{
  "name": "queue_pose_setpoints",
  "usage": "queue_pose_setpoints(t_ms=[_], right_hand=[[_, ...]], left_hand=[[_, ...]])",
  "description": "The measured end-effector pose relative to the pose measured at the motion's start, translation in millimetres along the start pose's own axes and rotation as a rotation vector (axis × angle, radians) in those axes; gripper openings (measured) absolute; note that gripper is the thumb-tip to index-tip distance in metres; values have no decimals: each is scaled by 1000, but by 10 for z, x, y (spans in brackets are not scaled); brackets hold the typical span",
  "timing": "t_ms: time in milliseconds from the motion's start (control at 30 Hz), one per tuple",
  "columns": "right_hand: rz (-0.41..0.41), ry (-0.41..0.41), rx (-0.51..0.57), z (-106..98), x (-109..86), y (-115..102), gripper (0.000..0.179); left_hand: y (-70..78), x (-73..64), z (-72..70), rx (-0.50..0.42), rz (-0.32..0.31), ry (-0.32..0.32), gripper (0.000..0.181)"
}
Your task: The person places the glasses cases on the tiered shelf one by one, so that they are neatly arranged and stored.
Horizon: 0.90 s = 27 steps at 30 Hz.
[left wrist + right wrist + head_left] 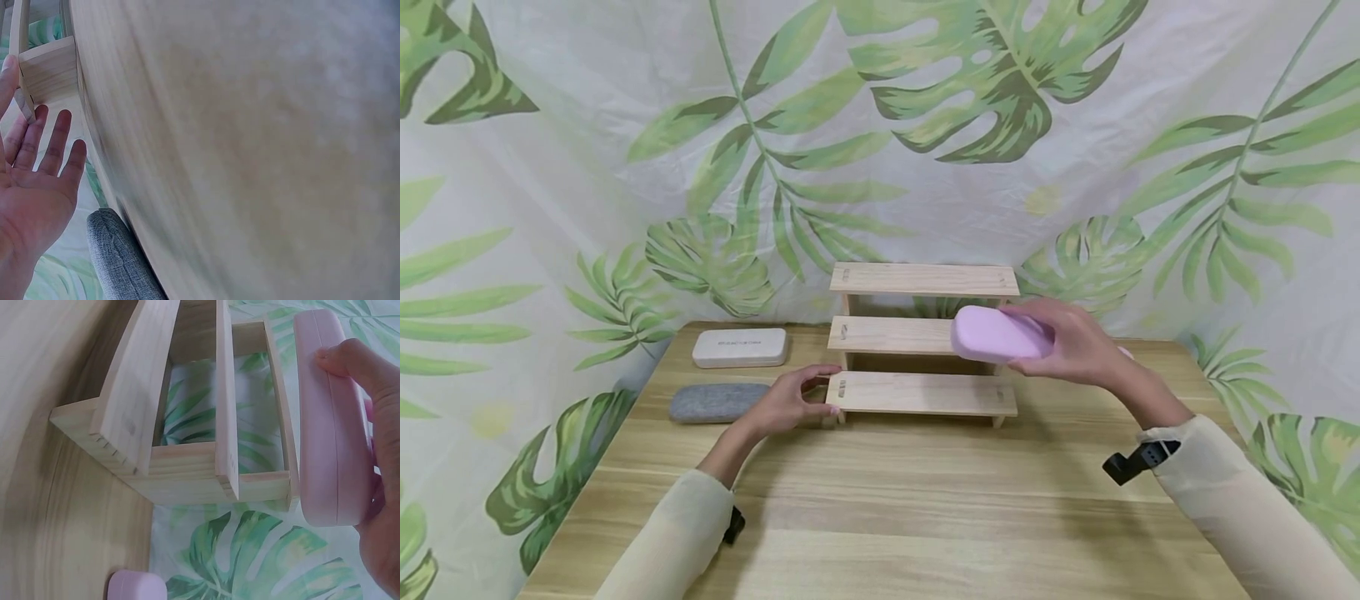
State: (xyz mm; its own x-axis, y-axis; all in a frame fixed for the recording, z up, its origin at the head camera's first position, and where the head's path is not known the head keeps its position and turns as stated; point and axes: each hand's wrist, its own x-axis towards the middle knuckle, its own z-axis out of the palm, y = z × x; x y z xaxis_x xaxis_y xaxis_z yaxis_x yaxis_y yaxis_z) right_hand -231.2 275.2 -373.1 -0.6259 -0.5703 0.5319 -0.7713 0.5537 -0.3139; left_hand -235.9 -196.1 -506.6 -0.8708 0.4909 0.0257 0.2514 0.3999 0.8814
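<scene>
Right hand (1071, 342) is closed about a pink, rounded oblong case (996, 333) with a smooth surface, thumb on one face, fingers round the far side; a seam runs along the case's edge. Case is held up off the worktop (865, 517), overlapping the right end of the middle board in the head view; whether it touches the boards cannot be told. Left hand (786, 404) is at the left end of the lowest board of a three-tier, pale wooden stepped shelf (917, 393): fingers extended and slightly spread, thumb set apart towards the board's front edge, fingertips at the board end. Left of the shelf, a grey, fabric-covered oblong case (715, 402) lies on the wood-grained surface near the left hand; behind it lies a white, rectangular case (740, 347), dark lettering on top, illegible. A second pink, rounded object (137, 586) sits right of the shelf, partly cut off in the right wrist view. Backdrop: white cloth (587, 142) printed with green leaves.
</scene>
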Motion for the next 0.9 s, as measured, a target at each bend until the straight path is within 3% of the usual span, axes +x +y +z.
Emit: queue_pose_setpoints(t_ms=[333,900], right_hand=[[50,-19,7,21,106,-14,74],[11,-30,5,39,389,0,75]], left_hand=[[7,-5,13,-4,10,-3,68],[31,3,8,1,11,1,69]])
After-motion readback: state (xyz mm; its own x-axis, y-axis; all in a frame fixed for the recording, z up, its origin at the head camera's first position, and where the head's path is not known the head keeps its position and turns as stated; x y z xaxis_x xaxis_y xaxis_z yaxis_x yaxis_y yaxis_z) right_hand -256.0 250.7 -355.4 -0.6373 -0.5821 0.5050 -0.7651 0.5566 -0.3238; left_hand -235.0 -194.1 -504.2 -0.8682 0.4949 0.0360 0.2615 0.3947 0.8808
